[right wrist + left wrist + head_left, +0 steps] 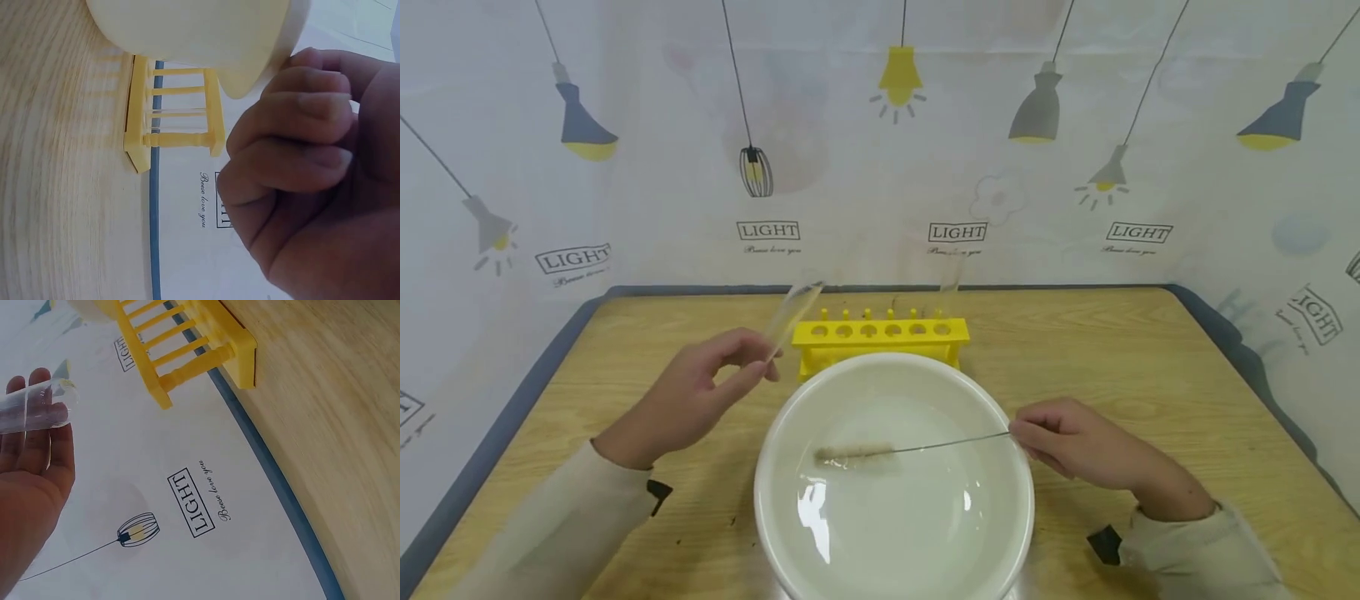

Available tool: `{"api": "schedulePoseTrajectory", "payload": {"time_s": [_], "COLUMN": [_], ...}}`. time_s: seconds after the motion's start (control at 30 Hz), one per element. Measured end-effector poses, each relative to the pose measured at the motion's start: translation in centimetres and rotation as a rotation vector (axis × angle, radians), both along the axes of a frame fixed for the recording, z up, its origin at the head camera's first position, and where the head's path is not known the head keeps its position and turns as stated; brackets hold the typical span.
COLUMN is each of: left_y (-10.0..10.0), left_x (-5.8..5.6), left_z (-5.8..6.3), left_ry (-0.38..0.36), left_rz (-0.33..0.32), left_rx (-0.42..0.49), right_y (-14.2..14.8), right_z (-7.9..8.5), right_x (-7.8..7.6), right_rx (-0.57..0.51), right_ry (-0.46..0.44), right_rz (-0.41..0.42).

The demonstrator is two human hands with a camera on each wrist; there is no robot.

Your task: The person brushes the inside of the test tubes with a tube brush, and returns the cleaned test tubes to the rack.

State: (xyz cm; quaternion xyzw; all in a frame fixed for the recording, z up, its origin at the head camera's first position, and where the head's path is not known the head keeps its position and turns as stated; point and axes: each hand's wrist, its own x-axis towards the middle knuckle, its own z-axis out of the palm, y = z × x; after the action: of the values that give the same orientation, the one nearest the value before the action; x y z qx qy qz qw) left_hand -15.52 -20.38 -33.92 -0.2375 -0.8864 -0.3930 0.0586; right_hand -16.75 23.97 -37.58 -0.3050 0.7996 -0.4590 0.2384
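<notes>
Backdrop: black boxed print "LIGHT" read in full four times in head view, once on the left side and three times along the back. Small script sat under it; first word uncertain, "love you" legible in left wrist view. Far right print gave "IGHT" clearly. Edge boxes were cut off, unreadable. In right wrist view the right hand hid part of one box.
</notes>
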Motion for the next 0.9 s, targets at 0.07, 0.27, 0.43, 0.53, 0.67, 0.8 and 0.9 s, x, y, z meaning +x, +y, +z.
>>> {"api": "schedulePoseTrajectory", "payload": {"time_s": [0.07,0.27,0.43,0.53,0.67,0.8,0.9], "left_y": [0.4,1.5,2.7,3.3,4.0,4.4,4.6], "left_x": [-0.6,-2.6,-4.3,-5.1,-5.9,-6.7,-7.2], "left_z": [0.0,-0.5,-0.6,-0.7,-0.8,-1.2,-1.5], "left_ry": [-0.02,-0.001,0.101,0.149,0.148,0.132,0.123], "left_rz": [0.02,0.026,0.024,0.058,0.105,0.11,0.125], "left_rx": [-0.014,0.039,0.099,0.109,0.133,0.181,0.195], "right_y": [0.0,-0.1,0.0,0.0,0.0,0.0,0.0], "right_z": [0.0,0.0,-0.1,-0.1,-0.3,-0.4,-0.4], "right_x": [0.0,-0.1,-0.1,-0.1,-0.1,-0.2,-0.2], "right_rx": [0.004,0.012,0.016,0.016,-0.001,-0.013,-0.013], "right_ry": [-0.003,-0.006,-0.011,-0.015,-0.022,-0.019,-0.016], "right_rz": [-0.002,0.003,0.001,0.0,0.01,0.019,0.017]}}
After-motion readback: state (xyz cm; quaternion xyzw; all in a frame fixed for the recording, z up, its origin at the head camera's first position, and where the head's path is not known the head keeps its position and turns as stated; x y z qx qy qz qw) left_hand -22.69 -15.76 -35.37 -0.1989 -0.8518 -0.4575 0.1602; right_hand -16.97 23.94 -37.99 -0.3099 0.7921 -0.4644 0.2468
